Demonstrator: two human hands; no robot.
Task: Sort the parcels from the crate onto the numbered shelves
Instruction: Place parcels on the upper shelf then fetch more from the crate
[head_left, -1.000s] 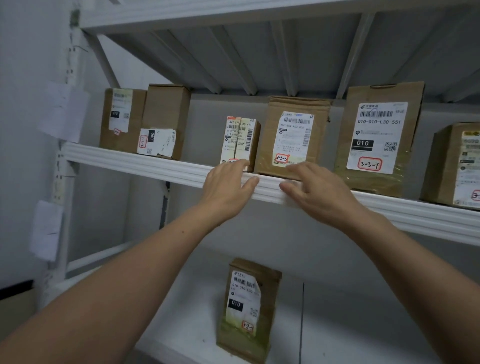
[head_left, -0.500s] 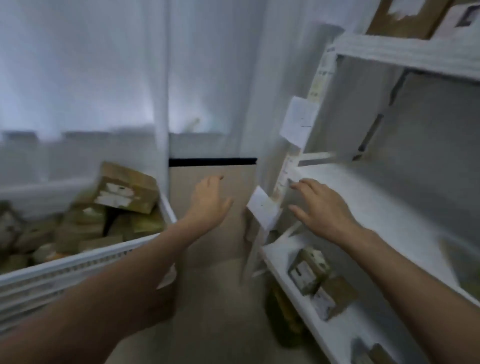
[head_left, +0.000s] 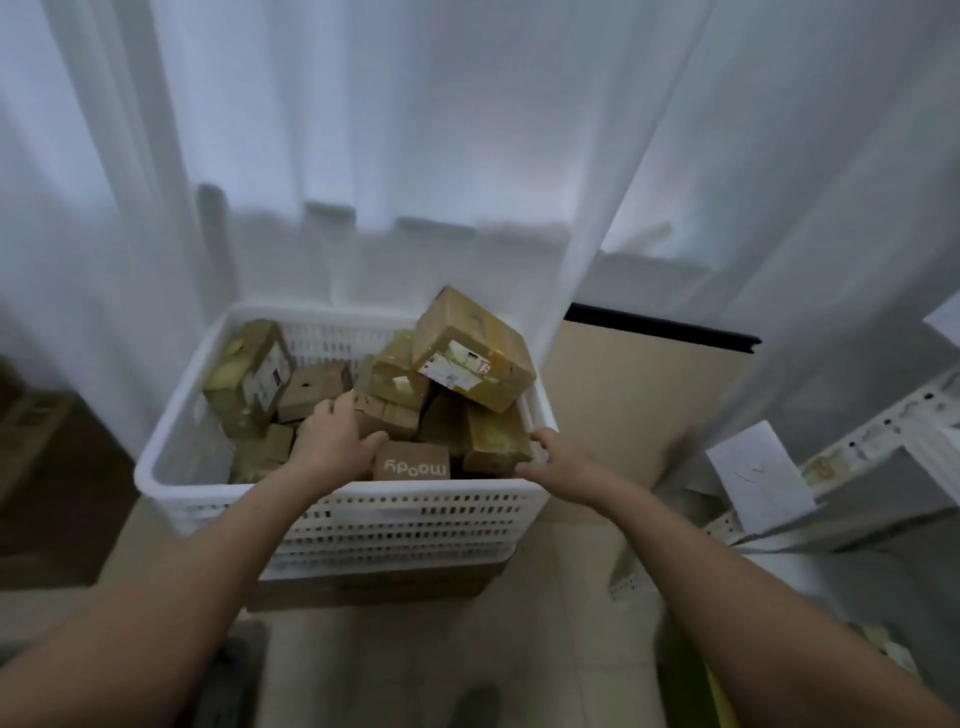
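A white slotted crate (head_left: 363, 519) stands in front of me, filled with several brown cardboard parcels. A large taped parcel (head_left: 472, 358) with a label lies tilted on top at the right. A small brown box printed "moody" (head_left: 411, 462) sits at the front. My left hand (head_left: 332, 441) reaches into the crate, fingers spread over a small brown parcel (head_left: 384, 415) just behind the "moody" box. Over the crate's front right corner, my right hand (head_left: 561, 462) is open, its fingers close to a yellowish taped parcel (head_left: 496, 441).
White sheer curtains (head_left: 363, 156) hang behind the crate. The white metal shelf frame (head_left: 883, 447) with a paper tag (head_left: 758, 483) is at the right edge. A cardboard box (head_left: 374, 587) lies under the crate. Dark brown furniture (head_left: 47, 467) stands at the left.
My view swung from the shelves down to the crate. Both hands left the shelf edge and moved over the crate, the left one reaching in among the parcels.
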